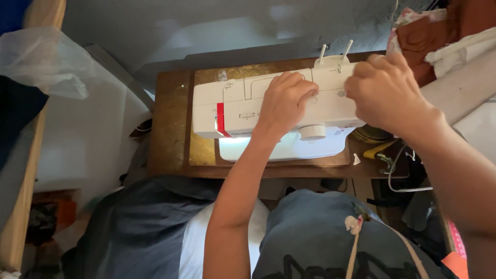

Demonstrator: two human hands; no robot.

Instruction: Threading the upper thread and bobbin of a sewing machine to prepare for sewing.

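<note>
Your left hand (285, 101) lies on top of the white sewing machine (243, 111), knuckles up and fingers curled down onto the casing near its middle — pressing or resting rather than wrapped around anything. Your right hand (386, 90) is at the machine's right end, just below the two upright spool pins (335, 51); its fingers are bent inward, but the back of the hand covers the tips, so you cannot tell whether they pinch something small or only touch the housing.

The machine sits on a small brown wooden table (170, 129) pushed against a grey wall, directly in front of your lap. It is a rigid plastic-shelled body, likely heavy for its bulk and smooth on top, so it would slide under a flat palm; the firm places to take hold are the underside of the arm and the solid right end, not the thin pins, which look easy to bend. The round dial (312, 132) on the front face is a knob, not a grip.

The needle area is lost in the glare of the lit bed (279, 147). Fabric (429, 31) piled at upper right is cut off, and the yellow-handled tool (377, 150) — perhaps scissors — is half hidden by your right wrist.
</note>
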